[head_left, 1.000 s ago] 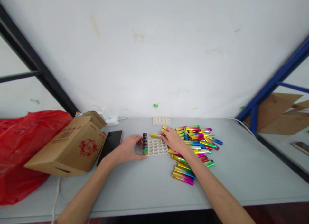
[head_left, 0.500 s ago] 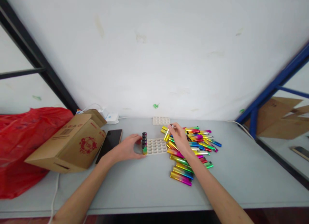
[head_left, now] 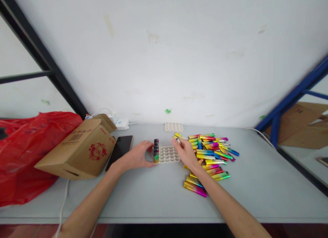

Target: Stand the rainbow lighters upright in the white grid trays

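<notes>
My left hand (head_left: 139,155) curves round the left end of a pale tray with rows of round pockets (head_left: 169,154). Its thumb is at the tray's front corner and its fingers are at the back, bracketing a row of upright lighters (head_left: 156,152) with black tops. My right hand (head_left: 186,150) is over the tray's right edge, closed on a lighter (head_left: 178,140) whose body is mostly hidden by the fingers. Beside and partly under the right forearm lies a loose pile of shiny multicoloured lighters (head_left: 210,156).
A second pale tray (head_left: 173,127) lies by the wall. On the left are a dark phone (head_left: 120,149), a cardboard box (head_left: 79,149), a red plastic bag (head_left: 33,156) and a white power strip (head_left: 122,124). A blue metal frame (head_left: 289,104) stands at the right.
My right hand has moved slightly left and down with its lighter, from the pile to the tray's right side. My left hand stays by the row of lighters. The whole view has shifted slightly.
</notes>
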### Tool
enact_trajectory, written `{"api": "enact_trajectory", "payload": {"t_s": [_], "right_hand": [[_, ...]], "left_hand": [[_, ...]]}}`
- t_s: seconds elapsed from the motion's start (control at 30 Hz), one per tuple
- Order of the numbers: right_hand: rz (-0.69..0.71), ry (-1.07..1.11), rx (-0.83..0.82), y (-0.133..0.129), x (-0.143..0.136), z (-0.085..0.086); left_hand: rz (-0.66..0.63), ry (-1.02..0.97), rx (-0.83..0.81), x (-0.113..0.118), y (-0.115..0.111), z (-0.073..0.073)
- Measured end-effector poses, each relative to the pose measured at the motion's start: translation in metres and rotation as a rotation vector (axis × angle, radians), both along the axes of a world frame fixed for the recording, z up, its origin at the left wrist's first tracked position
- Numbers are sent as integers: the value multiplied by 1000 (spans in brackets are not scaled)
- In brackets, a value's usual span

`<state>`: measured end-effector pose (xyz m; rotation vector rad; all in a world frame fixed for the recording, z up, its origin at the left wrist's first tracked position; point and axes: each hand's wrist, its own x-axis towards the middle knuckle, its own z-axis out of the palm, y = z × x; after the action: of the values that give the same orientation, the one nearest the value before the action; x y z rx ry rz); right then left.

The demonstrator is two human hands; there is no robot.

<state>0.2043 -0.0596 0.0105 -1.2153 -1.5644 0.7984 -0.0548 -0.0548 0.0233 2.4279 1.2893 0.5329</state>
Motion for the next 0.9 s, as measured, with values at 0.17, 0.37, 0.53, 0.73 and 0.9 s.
{"api": "enact_trajectory", "payload": {"t_s": [0.17,0.37,0.53,0.73,0.9], "right_hand": [[-60,-76,37,-2,2,-1],[-51,-119,63,-2,2,1],[106,-156,111,-6,-1,6],[146,-347,256,-5,-4,1],[158,-402,232,0,-3,-6]], "left_hand": [[-36,7,-24,-4,0,1],[-53,27,-39,-7,0,3],[-35,14,-55,-5,0,1],[-1,-3,-37,-4,4,-10],[-38,-12,-45,-7,4,-8]]}}
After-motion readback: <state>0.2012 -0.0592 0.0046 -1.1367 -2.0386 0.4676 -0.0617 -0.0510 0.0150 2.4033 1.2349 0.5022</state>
